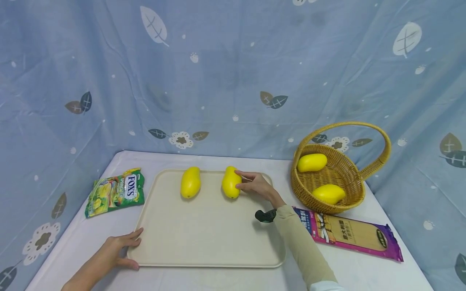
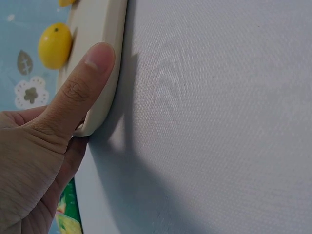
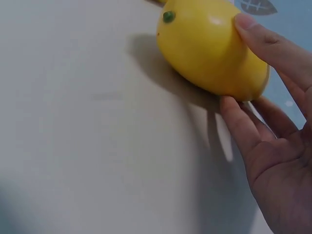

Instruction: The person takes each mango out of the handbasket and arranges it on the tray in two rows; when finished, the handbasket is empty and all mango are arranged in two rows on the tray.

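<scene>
With thumb and fingers spread round one end, my right hand [image 1: 257, 186] holds a yellow mango [image 1: 230, 184] at the back of a beige tray [image 1: 204, 234]. The right wrist view shows the mango's green stem tip [image 3: 168, 16] and fingertips at its underside. My left hand [image 1: 117, 249] grips the tray's near left corner, thumb [image 2: 80, 87] along the front rim and fingers at the side. A second mango [image 1: 190, 182] lies on the tray to the left of the held one.
A wicker basket [image 1: 296, 184] with a tall handle stands at right, with two mangoes [image 1: 312, 162] inside. In front of it lies a purple pasta pack [image 1: 349, 234]. A green Fox's candy bag [image 1: 116, 192] lies left of the tray. A blue patterned cloth [image 1: 233, 81] hangs behind.
</scene>
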The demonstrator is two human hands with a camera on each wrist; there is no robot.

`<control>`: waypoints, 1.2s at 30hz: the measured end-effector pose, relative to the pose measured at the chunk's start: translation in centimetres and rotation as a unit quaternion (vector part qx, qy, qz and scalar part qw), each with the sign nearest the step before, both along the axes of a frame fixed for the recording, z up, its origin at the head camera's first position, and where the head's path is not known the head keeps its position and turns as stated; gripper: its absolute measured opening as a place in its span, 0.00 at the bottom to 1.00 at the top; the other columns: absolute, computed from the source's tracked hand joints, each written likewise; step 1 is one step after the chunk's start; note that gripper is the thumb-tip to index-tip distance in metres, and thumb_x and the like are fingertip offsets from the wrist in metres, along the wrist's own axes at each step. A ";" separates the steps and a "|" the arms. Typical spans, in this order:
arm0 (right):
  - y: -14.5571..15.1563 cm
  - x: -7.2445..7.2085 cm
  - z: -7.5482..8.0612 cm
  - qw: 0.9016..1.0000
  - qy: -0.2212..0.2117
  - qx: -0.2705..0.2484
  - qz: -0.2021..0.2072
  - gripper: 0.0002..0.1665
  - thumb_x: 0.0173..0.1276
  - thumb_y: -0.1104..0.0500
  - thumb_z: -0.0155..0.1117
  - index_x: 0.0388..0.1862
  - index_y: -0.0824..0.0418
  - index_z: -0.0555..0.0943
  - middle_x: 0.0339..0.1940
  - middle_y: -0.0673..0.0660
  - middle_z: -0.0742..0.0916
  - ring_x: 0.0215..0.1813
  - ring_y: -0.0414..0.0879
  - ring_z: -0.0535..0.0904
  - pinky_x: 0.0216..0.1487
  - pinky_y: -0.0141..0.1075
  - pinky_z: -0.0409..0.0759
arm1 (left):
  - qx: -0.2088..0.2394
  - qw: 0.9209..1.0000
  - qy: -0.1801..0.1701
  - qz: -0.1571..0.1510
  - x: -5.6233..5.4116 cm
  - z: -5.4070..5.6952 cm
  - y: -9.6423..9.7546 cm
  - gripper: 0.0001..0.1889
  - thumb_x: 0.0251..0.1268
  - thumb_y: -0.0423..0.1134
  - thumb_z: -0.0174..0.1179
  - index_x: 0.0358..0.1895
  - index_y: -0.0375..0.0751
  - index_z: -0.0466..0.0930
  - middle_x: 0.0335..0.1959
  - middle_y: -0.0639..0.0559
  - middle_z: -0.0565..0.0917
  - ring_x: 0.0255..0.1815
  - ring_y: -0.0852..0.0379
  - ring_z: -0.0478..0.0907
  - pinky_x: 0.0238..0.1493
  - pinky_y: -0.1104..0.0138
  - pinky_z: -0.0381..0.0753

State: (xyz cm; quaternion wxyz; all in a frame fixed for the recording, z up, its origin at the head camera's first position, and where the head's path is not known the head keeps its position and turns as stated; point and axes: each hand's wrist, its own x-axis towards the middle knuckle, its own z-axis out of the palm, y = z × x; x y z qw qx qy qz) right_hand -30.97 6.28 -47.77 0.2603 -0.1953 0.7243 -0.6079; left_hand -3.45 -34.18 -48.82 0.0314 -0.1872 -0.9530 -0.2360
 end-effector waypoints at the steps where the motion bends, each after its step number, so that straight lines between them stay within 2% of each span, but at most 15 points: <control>1: 0.0 0.0 0.1 1.000 -0.001 0.001 -0.002 0.36 0.61 0.64 0.70 0.68 0.60 0.70 0.72 0.54 0.70 0.73 0.55 0.61 0.62 0.38 0.74 | 0.005 1.000 0.003 -0.002 0.0 0.0 0.0 0.40 0.32 0.63 0.69 0.42 0.28 0.84 0.55 0.35 0.77 0.56 0.61 0.73 0.48 0.81 0.75; 4: -0.2 0.1 0.2 1.000 -0.001 0.005 -0.007 0.36 0.59 0.63 0.71 0.67 0.59 0.71 0.71 0.53 0.71 0.72 0.54 0.62 0.62 0.37 0.74 | 0.011 1.000 0.009 -0.006 0.0 -0.1 -0.1 0.39 0.32 0.62 0.69 0.42 0.28 0.84 0.56 0.36 0.76 0.56 0.62 0.72 0.49 0.83 0.73; 10: -0.2 0.4 0.3 1.000 0.005 0.001 -0.003 0.36 0.59 0.65 0.71 0.67 0.59 0.71 0.71 0.54 0.71 0.71 0.54 0.64 0.63 0.39 0.73 | -0.005 1.000 -0.013 0.001 0.0 0.3 0.1 0.39 0.32 0.62 0.69 0.43 0.28 0.84 0.54 0.31 0.77 0.56 0.56 0.75 0.47 0.73 0.80; 13: -0.3 0.5 0.5 1.000 0.009 -0.002 -0.003 0.36 0.59 0.65 0.71 0.67 0.60 0.71 0.71 0.54 0.72 0.71 0.55 0.65 0.63 0.39 0.72 | -0.006 1.000 -0.017 0.003 0.0 0.3 0.1 0.39 0.32 0.61 0.69 0.43 0.28 0.84 0.54 0.30 0.77 0.56 0.56 0.75 0.47 0.72 0.80; 18: -0.6 0.5 0.6 1.000 0.021 -0.005 0.004 0.36 0.58 0.66 0.71 0.67 0.62 0.70 0.70 0.55 0.72 0.70 0.56 0.66 0.64 0.40 0.72 | -0.002 1.000 0.000 -0.004 0.0 0.0 -0.1 0.39 0.31 0.62 0.69 0.42 0.28 0.84 0.54 0.32 0.76 0.55 0.58 0.74 0.47 0.78 0.78; 23: -0.6 0.6 0.6 1.000 0.024 -0.012 0.012 0.35 0.60 0.67 0.69 0.67 0.62 0.70 0.70 0.56 0.73 0.68 0.57 0.68 0.62 0.41 0.74 | -0.014 1.000 0.024 -0.012 0.1 -0.4 -0.2 0.39 0.32 0.62 0.68 0.41 0.29 0.84 0.54 0.35 0.76 0.52 0.52 0.78 0.44 0.74 0.81; 31: -0.5 0.5 0.5 0.999 0.019 -0.017 0.019 0.35 0.61 0.68 0.68 0.68 0.61 0.70 0.70 0.56 0.72 0.67 0.57 0.70 0.61 0.41 0.75 | -0.030 0.999 0.013 -0.007 0.1 -0.4 -0.2 0.39 0.32 0.63 0.67 0.41 0.29 0.84 0.54 0.34 0.76 0.51 0.48 0.80 0.44 0.69 0.82; 36: -0.4 0.3 0.7 0.999 0.015 -0.030 0.028 0.36 0.61 0.69 0.67 0.68 0.64 0.68 0.71 0.59 0.70 0.67 0.59 0.69 0.62 0.42 0.74 | -0.031 0.999 0.009 -0.004 0.0 -0.1 0.0 0.41 0.32 0.65 0.65 0.41 0.29 0.84 0.54 0.33 0.77 0.50 0.45 0.80 0.43 0.65 0.83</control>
